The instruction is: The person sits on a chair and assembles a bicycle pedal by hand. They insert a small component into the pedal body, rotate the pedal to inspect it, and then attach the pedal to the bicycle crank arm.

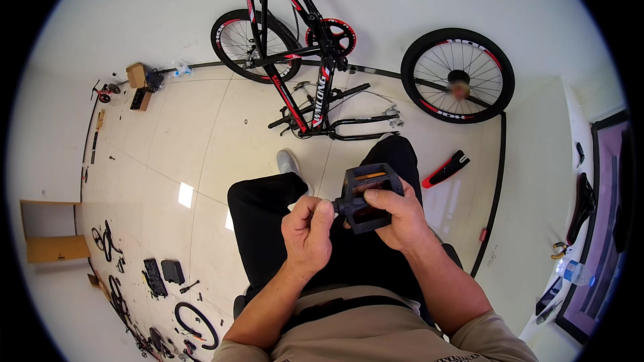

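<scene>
A black bicycle pedal [362, 216] with an orange reflector is held above my lap. My right hand [401, 213] grips its body from the right, thumb resting across the cage. At the pedal's left end, the fingers of my left hand [308, 233] pinch the axle. Beyond my knees a black and red bicycle frame [318, 97] stands upside down or tilted near the wall; its exact pose is hard to tell. One wheel [236, 37] is by the frame, and the fork [365, 127] lies on the floor in front.
Another wheel [436, 60] leans on the wall at right. A red and black mudguard-like piece [446, 169] lies by my right knee. A saddle [582, 209] and a bottle [573, 271] rest on the right ledge. An open tool case [155, 277] and a tyre [209, 322] are at lower left.
</scene>
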Motion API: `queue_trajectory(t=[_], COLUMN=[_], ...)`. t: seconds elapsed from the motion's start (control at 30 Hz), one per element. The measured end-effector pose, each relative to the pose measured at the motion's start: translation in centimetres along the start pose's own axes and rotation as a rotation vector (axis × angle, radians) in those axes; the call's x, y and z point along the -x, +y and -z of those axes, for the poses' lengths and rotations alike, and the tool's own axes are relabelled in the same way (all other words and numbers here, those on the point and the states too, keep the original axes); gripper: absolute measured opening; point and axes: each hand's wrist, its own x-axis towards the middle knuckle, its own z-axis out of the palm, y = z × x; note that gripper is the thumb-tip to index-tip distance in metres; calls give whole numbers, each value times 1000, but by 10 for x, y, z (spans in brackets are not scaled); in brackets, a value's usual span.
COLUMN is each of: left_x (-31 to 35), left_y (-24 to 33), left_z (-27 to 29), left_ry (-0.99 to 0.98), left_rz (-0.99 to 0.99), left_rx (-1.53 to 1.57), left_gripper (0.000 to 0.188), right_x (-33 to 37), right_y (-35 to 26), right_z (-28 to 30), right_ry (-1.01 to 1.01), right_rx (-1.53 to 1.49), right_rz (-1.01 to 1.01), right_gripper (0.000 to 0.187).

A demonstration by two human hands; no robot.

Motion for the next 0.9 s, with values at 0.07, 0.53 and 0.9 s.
queue_trajectory(t=[0.07,0.53,0.9], left_x=[0,-6,-7], left_y=[-3,-3,8], left_z=[2,-3,1], left_ry=[-10,19,-25], left_rz=[50,-300,-135], left_rx=[51,-171,-165], left_gripper=[29,13,25], right_x=[-1,-1,-1], right_y=[1,-3,-2], right_z=[2,0,-2], right_ry=[3,4,13], right_rx=[16,-36,-1], right_rz=[5,1,-2], right_gripper=[21,20,20])
